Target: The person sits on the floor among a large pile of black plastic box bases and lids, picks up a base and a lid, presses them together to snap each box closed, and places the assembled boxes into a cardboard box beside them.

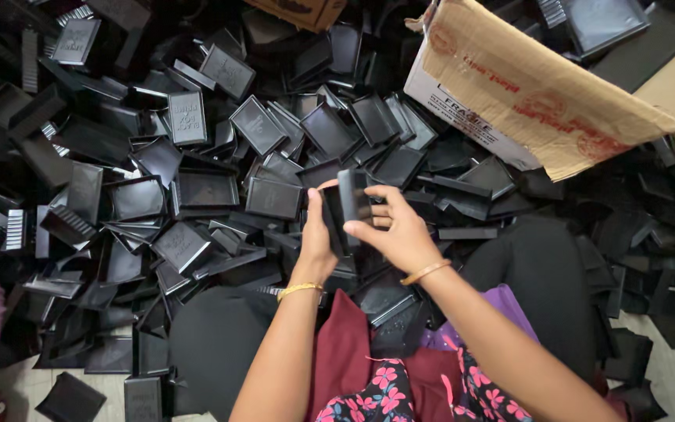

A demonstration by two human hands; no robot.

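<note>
Both hands around black plastic piece, above pile.

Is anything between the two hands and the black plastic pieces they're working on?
Nothing visible: the left hand and the right hand both already grip the black plastic pieces, held above the pile of black trays, with no other object between.

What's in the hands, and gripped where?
Both hands hold black plastic tray pieces: left hand around the lower left edge, right hand pinching the right side. How many pieces cannot be told.
</note>
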